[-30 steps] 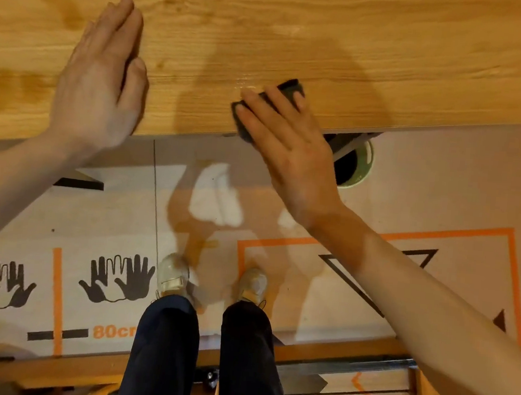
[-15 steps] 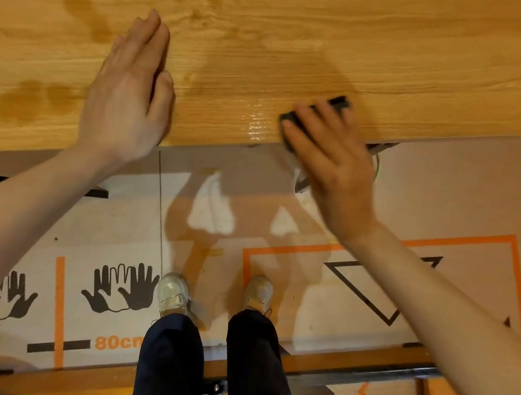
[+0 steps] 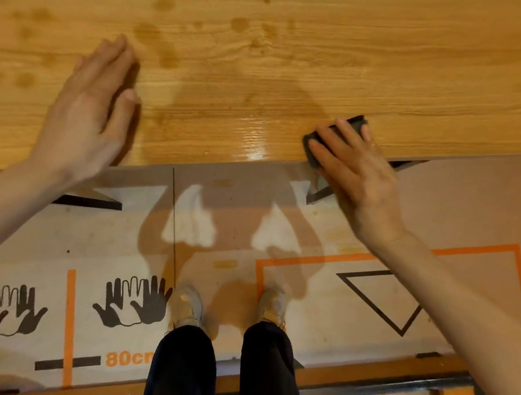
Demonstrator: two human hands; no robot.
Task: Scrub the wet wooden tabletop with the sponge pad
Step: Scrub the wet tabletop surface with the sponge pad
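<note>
Right hand (image 3: 350,164) at 3 o'clock presses the dark sponge pad (image 3: 357,123) with straight fingers onto the wet wooden tabletop (image 3: 295,59) at its near edge. Left hand (image 3: 88,112) at 9 o'clock lies flat, empty, on the tabletop.

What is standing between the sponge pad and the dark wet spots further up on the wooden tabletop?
Nothing visible. The right hand presses the sponge pad at the near edge of the tabletop, and bare wood lies between it and the wet spots. The left hand rests flat on the tabletop, well off to the side.
</note>
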